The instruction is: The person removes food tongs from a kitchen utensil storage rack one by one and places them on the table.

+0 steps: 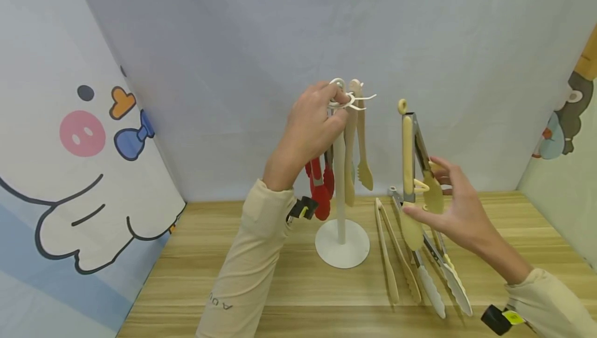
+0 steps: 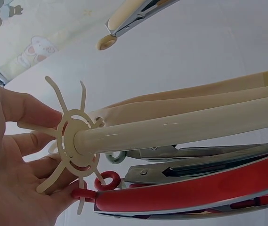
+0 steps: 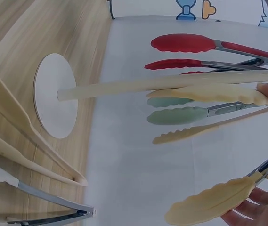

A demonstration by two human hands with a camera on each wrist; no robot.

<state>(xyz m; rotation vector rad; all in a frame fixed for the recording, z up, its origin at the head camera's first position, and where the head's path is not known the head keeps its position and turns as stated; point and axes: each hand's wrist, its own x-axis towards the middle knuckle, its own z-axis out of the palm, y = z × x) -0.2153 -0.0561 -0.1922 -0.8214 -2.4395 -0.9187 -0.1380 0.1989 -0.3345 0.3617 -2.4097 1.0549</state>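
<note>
1. Head: left hand grips white round-based hook stand up top; right hand, half-curled, holds pale-yellow-and-silver metal tongs to its right.
2. Left wrist: yellow ring off hooks; likely hanging step, next needs threading a bare hook.
3. Right wrist: fingers at tongs' scalloped head.

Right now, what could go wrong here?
The yellow tongs are spread wide in the right hand, so if squeezed unevenly they may twist or slip. Moved toward the rack, they might knock the beige tongs hanging there. The rack stands on one round base and could tip if the left hand pushes its top sideways.
</note>
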